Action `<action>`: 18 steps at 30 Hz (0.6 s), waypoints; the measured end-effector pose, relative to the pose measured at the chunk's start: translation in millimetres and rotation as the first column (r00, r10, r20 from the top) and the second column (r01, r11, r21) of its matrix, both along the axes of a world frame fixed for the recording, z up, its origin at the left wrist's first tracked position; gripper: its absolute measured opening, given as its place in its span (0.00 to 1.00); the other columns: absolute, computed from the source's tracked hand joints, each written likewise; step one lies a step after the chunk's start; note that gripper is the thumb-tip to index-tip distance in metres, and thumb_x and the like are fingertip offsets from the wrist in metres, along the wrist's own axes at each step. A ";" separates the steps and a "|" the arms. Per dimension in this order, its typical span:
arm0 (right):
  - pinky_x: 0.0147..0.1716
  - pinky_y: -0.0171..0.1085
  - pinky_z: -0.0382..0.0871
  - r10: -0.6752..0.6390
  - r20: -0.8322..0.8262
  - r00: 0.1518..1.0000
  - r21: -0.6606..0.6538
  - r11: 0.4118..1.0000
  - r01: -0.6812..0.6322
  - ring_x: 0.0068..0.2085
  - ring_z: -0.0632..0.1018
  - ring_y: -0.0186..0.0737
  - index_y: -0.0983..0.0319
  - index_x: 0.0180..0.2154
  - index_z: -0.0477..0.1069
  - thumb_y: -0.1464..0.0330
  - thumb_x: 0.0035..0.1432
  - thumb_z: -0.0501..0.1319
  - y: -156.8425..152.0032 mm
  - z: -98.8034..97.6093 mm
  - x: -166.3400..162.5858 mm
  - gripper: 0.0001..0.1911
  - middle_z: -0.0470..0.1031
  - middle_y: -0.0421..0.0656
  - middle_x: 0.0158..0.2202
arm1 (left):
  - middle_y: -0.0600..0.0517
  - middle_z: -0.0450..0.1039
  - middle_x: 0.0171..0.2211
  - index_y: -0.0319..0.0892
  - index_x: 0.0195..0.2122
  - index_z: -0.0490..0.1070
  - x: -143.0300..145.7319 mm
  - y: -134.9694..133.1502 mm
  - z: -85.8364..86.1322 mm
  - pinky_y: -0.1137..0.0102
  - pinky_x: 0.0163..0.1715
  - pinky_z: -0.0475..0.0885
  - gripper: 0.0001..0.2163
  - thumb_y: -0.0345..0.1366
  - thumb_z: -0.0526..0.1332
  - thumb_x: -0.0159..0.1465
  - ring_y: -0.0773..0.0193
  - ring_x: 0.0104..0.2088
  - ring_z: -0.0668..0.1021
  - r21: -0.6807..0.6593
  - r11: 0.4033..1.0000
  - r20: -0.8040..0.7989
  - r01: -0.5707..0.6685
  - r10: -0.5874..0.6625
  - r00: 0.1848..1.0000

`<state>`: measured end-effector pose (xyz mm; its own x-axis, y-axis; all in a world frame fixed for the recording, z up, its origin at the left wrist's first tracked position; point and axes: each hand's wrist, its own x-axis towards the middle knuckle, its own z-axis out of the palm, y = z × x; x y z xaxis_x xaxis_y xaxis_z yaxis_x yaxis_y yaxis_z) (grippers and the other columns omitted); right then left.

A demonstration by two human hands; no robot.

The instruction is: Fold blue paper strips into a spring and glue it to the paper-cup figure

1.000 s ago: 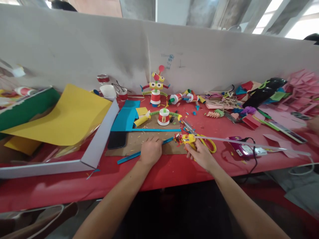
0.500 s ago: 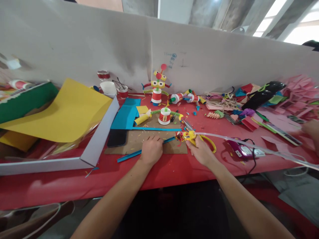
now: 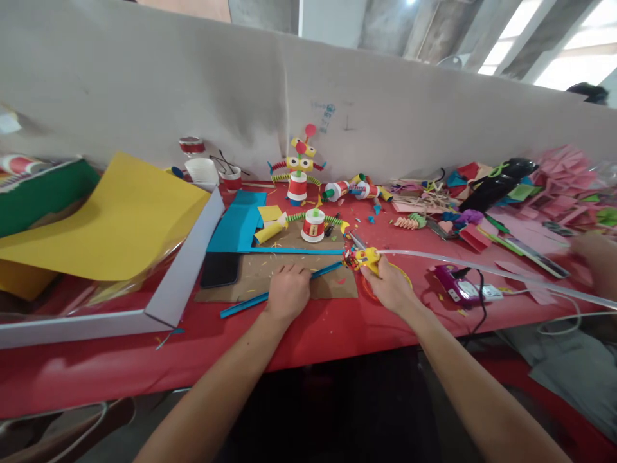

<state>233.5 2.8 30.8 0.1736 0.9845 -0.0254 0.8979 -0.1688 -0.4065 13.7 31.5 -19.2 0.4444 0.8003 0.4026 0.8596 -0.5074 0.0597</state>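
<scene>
My left hand (image 3: 289, 292) is closed on a folded blue paper strip (image 3: 245, 305), which lies slantwise over a piece of brown cardboard (image 3: 254, 275). At the strip's right end is the tip of a yellow hot glue gun (image 3: 369, 257). My right hand (image 3: 391, 287) is wrapped around its handle, and a long clear glue stick (image 3: 463, 262) sticks out of its back. Scissor blades (image 3: 357, 240) show just behind the gun. Above the cardboard's middle stands a red and white paper cup (image 3: 313, 226) with green spring-folded arms.
Finished cup figures (image 3: 297, 186) stand by the grey partition. On the left is a white box (image 3: 187, 263) with yellow paper (image 3: 110, 225). A black phone (image 3: 219, 270) lies beside the cardboard. To the right are a purple power strip (image 3: 456, 286), a black bottle (image 3: 499, 184) and another person's hand (image 3: 595, 251).
The view has shifted slightly, so everything sits a little further left. My left hand still presses the strip, and the glue gun's tip stays at the strip's right end.
</scene>
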 end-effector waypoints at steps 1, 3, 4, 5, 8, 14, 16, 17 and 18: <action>0.35 0.37 0.63 0.000 0.009 1.000 -0.003 1.000 0.000 0.45 0.77 0.51 0.63 0.46 0.62 0.60 0.62 0.50 -0.1 0.4 0.0 0.15 0.76 0.53 0.43 | 0.47 0.76 0.32 0.40 0.31 0.74 0.0 0.0 -0.1 0.61 0.35 0.66 0.11 0.31 0.52 0.63 0.54 0.35 0.75 0.000 1.000 0.001 0.000 0.000 1.000; 0.35 0.38 0.63 0.002 0.027 1.000 -0.010 1.000 -0.002 0.46 0.76 0.52 0.63 0.46 0.62 0.60 0.62 0.50 -0.2 1.2 -0.2 0.16 0.76 0.54 0.44 | 0.47 0.76 0.32 0.40 0.31 0.74 0.0 -0.2 -0.4 0.61 0.35 0.66 0.11 0.31 0.52 0.63 0.54 0.35 0.75 -0.002 1.000 0.004 0.001 -0.001 1.000; 0.35 0.38 0.63 0.004 0.036 0.999 -0.012 1.000 -0.004 0.46 0.76 0.53 0.64 0.46 0.62 0.60 0.63 0.49 -0.2 1.5 -0.5 0.16 0.75 0.54 0.44 | 0.47 0.76 0.32 0.40 0.30 0.74 0.1 -0.3 -0.6 0.61 0.35 0.66 0.11 0.31 0.52 0.62 0.54 0.35 0.75 -0.003 1.000 0.004 0.001 -0.001 1.000; 0.34 0.39 0.63 0.004 0.046 0.999 -0.012 1.000 -0.004 0.45 0.76 0.54 0.64 0.46 0.61 0.60 0.63 0.49 -0.3 1.7 -0.8 0.16 0.75 0.54 0.44 | 0.47 0.76 0.32 0.40 0.30 0.74 0.1 -0.3 -0.7 0.61 0.35 0.66 0.11 0.31 0.52 0.62 0.54 0.35 0.75 -0.004 1.000 0.004 0.000 0.000 1.000; 0.33 0.40 0.62 0.009 0.068 0.998 -0.007 1.000 -0.009 0.45 0.77 0.56 0.65 0.46 0.61 0.61 0.63 0.49 -0.6 1.6 -2.6 0.16 0.75 0.56 0.43 | 0.47 0.76 0.31 0.41 0.30 0.75 0.2 -0.4 -1.0 0.62 0.34 0.66 0.11 0.31 0.52 0.63 0.54 0.35 0.75 -0.013 1.000 0.009 -0.004 0.004 1.000; 0.33 0.40 0.62 0.080 0.016 0.997 0.002 0.997 -0.080 0.43 0.77 0.55 0.66 0.48 0.59 0.61 0.63 0.49 -4.2 0.0 -10.6 0.17 0.76 0.57 0.41 | 0.47 0.76 0.33 0.41 0.32 0.75 -0.8 -1.1 2.1 0.62 0.36 0.66 0.11 0.30 0.52 0.62 0.54 0.36 0.75 -0.057 0.998 0.014 0.013 -0.013 1.000; 0.33 0.40 0.62 0.101 -0.016 0.995 -0.005 0.995 -0.101 0.43 0.77 0.56 0.65 0.47 0.60 0.60 0.62 0.49 -6.5 0.4 -15.7 0.17 0.76 0.56 0.42 | 0.47 0.75 0.33 0.41 0.33 0.74 -1.3 -1.6 3.3 0.62 0.36 0.66 0.10 0.29 0.53 0.61 0.54 0.36 0.75 -0.070 0.997 0.007 0.016 -0.016 1.000; 0.33 0.40 0.63 0.112 -0.033 0.993 -0.011 0.994 -0.112 0.43 0.77 0.56 0.65 0.47 0.60 0.60 0.62 0.49 -7.8 0.6 -18.8 0.17 0.76 0.56 0.42 | 0.47 0.75 0.33 0.41 0.33 0.74 -1.4 -1.7 3.6 0.62 0.36 0.66 0.10 0.29 0.53 0.60 0.54 0.37 0.75 -0.074 0.997 0.006 0.015 -0.015 1.000; 0.33 0.40 0.63 0.122 -0.050 0.991 -0.017 0.992 -0.123 0.43 0.77 0.56 0.65 0.47 0.60 0.60 0.62 0.49 -8.9 0.7 -21.9 0.17 0.76 0.56 0.42 | 0.47 0.75 0.33 0.41 0.33 0.74 -1.5 -1.8 3.7 0.62 0.36 0.66 0.09 0.30 0.53 0.60 0.54 0.37 0.75 -0.077 0.997 0.008 0.014 -0.013 1.000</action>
<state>211.6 -6.1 31.6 0.0494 0.9975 -0.0506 0.8914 -0.0669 -0.4483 12.2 29.6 -15.5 0.4523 0.8229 0.3438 0.8522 -0.5124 0.1054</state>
